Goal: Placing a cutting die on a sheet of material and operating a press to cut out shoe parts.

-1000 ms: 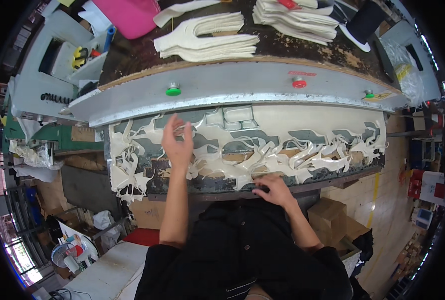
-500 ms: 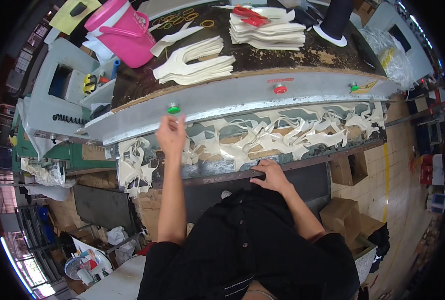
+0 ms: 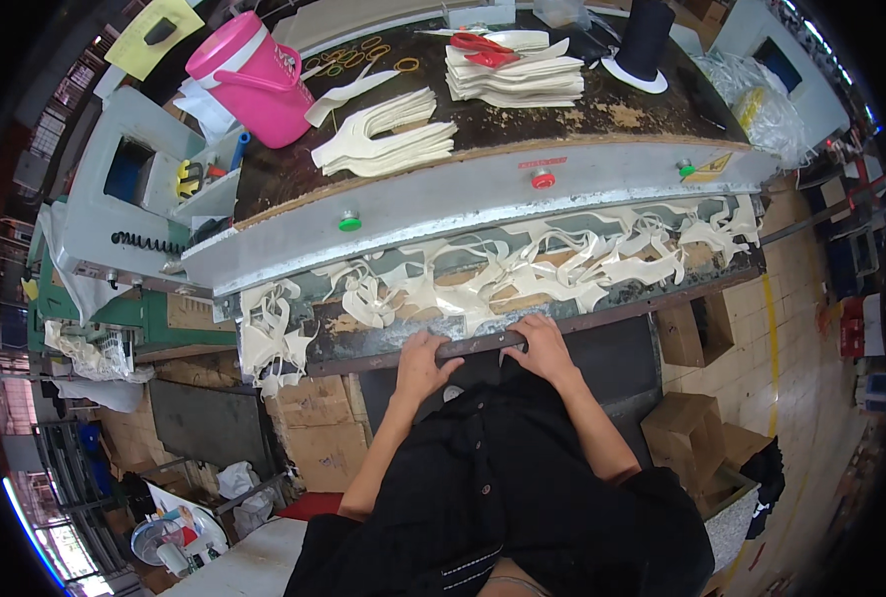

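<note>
Both my hands are on the dark front rail (image 3: 483, 343) of a long machine bed. My left hand (image 3: 423, 366) has its fingers over the rail and its thumb below, pointing inward. To its right, my right hand (image 3: 543, 348) holds the same rail, fingers on top and thumb toward the left hand. Behind them, cream sheet scraps with cut-out openings (image 3: 478, 296) lie tangled along the bed. More cream scraps (image 3: 276, 328) hang over its left end. A green button (image 3: 349, 221) sits on the grey beam (image 3: 443, 199) beyond the bed.
On the dark tabletop lie stacked cream cut pieces (image 3: 388, 137), another stack (image 3: 513, 80) under red scissors (image 3: 478, 48), and yellow bands (image 3: 355, 55). A pink jug (image 3: 254, 85) and a black thread cone (image 3: 646, 45) stand there. The beam carries a red button (image 3: 543, 179). Cardboard boxes (image 3: 682, 433) stand at right.
My left hand has come down from beside the green button to the front rail. My right hand stays on the rail. The view has shifted slightly.
</note>
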`<state>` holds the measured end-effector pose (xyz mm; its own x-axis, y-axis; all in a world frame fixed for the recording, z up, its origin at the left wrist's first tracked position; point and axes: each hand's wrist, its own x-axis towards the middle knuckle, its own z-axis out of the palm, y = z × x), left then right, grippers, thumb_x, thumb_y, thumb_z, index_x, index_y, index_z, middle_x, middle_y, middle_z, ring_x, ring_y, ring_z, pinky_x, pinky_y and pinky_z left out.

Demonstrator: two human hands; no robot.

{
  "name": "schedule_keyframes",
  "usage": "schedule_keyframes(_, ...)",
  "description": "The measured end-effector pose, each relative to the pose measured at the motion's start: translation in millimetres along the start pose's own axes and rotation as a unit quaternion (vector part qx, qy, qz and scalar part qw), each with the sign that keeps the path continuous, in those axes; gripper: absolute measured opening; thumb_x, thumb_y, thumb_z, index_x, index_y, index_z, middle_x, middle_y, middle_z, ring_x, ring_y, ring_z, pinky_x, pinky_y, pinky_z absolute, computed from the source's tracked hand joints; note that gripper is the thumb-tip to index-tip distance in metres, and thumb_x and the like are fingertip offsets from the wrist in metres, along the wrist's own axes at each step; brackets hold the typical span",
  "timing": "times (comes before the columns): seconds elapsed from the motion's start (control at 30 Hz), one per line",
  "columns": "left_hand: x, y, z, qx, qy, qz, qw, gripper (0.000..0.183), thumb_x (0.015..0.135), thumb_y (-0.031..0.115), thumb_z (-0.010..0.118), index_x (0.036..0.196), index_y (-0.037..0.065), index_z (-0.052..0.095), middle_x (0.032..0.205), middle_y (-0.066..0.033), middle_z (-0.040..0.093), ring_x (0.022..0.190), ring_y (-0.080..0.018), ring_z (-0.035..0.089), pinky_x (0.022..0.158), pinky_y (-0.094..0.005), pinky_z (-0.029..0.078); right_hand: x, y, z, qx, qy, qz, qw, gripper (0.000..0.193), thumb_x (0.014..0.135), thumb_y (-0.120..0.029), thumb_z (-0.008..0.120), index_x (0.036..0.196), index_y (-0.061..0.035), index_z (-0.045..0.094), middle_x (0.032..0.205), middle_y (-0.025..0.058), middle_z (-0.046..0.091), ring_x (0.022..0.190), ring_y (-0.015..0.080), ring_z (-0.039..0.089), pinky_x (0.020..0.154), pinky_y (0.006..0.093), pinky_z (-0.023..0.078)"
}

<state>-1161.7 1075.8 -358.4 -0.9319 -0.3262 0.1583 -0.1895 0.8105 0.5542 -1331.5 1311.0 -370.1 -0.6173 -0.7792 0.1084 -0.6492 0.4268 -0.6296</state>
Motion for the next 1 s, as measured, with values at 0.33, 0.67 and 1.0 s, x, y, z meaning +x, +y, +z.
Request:
schedule_keyframes(0.33,12,-13,1,0.01,-0.007,-0.008,1.0,0.04,0.079,0.021,0.09,0.113,0.004,0.077,0.102,-0.0186,0.064,0.104,-0.0429,0.062,0.093,-0.0507,0.051,14,-7,0,-0.051,-0.002,0.008,0.999,0.041,0.081,-0.024,0.089,0.116,-0.0072,0.074,0.116,0.0137,0.069,0.12,0.0348,0.062,0.108,0.0463,0.046)
schedule_keyframes(0.67,59,5,-39,-0.12,-0.201,-0.214,0.948,0.028,0.089,0.028,0.086,0.101,0.004,0.078,0.093,-0.0178,0.069,0.09,-0.0403,0.068,0.079,-0.0467,0.055,50,-1,-44,0.05,-0.256,0.082,0.962,0.034,0.086,-0.032,0.088,0.098,-0.0017,0.078,0.097,0.0157,0.078,0.089,0.0358,0.075,0.083,0.044,0.059)
schedule_keyframes(1.0,143,-30,48,0.001,-0.055,0.063,0.997,0.037,0.086,0.02,0.084,0.117,0.003,0.074,0.115,-0.017,0.065,0.111,-0.0374,0.063,0.093,-0.0488,0.051,147,59,47,0.124,0.197,0.065,0.97,0.017,0.091,-0.015,0.082,0.105,-0.006,0.078,0.1,0.0111,0.076,0.084,0.0293,0.072,0.076,0.0399,0.057)
